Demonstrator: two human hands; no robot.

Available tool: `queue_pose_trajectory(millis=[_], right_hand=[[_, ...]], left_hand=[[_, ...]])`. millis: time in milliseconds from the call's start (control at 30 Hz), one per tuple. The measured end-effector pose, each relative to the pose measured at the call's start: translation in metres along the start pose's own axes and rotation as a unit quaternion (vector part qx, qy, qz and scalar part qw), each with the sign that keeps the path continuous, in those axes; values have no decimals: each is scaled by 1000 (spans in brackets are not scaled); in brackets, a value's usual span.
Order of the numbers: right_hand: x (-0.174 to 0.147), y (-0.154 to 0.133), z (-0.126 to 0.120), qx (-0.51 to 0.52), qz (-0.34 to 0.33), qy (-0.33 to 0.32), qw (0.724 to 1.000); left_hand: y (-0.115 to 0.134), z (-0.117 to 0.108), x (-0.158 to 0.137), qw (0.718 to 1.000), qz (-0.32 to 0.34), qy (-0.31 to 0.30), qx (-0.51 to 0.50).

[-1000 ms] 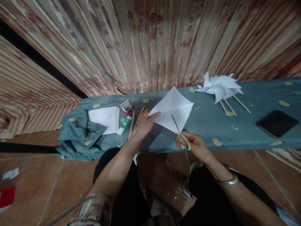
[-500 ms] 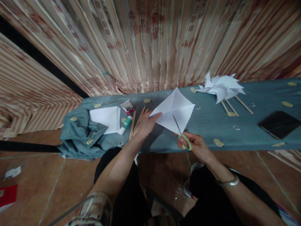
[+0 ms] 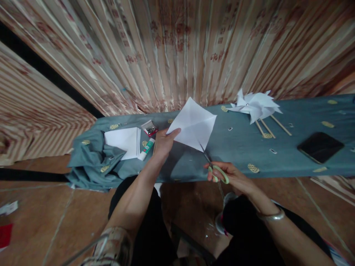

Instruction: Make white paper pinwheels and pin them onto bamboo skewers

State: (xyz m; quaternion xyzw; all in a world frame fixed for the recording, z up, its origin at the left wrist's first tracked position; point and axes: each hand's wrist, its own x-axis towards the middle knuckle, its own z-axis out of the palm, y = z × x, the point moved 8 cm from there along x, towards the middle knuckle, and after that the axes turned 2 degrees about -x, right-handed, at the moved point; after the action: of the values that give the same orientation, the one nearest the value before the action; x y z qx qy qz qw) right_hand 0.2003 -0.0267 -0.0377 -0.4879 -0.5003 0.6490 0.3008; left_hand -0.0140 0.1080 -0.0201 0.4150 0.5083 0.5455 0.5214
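Left hand: I see the left hand (image 3: 164,143) pinching the white sheet (image 3: 192,123) near its left corner, thumb on top and fingers mostly hidden; I judge this grip keeps the paper steady and leaves the opposite side free.
Right hand: the right hand (image 3: 224,171) is grasping the scissors (image 3: 208,163) by their green handles, with the blades pointing up and away from the wearer, probably so they line up with the sheet's lower corner.
White sheet: from my feed it sits between the hands, above the table (image 3: 177,170), turned like a diamond, with faint creases meeting near its middle; they look like a guide for the blades.
Blades: the tips overlap the lower corner; I cannot tell whether they have bitten into the paper.
Supplies: the paper stack (image 3: 122,140), glue stick (image 3: 146,149) and small box (image 3: 149,128) of shiny bits lie together on the left, seemingly within easy reach.
Pinwheels: the paper pinwheels (image 3: 259,105) lie overlapping on the right, their wooden sticks (image 3: 267,128) towards the wearer, apparently set aside from the cutting.
Dark slab: a flat black object (image 3: 320,147) rests farther right, well apart from the hands.
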Motion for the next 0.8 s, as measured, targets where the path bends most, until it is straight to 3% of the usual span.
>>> queue_pose_trajectory(millis=[67,167,233,333,400,600,800], right_hand=[[-7,2,-8,-8,16,-36,999],[-15,-1,-29,-20,10,-35,999],[-17,-9,-56,-23,-30,68,997],[-25,-23,-96,-28,-100,284,953],[-28,-29,-104,-56,-123,345,929],[-15,-34,-88,-204,-117,328,915],[-3,-32,-73,-221,-125,283,925]], left_hand=[[3,-5,3,999,-4,9,-33],[7,-8,2,998,-5,12,-54],[4,-7,0,999,-13,-8,-41],[-6,-1,-5,997,-25,-59,32],[-13,6,-9,990,-35,-100,95],[-19,29,-27,956,-56,-211,194],[-12,39,-36,950,-57,-247,182]])
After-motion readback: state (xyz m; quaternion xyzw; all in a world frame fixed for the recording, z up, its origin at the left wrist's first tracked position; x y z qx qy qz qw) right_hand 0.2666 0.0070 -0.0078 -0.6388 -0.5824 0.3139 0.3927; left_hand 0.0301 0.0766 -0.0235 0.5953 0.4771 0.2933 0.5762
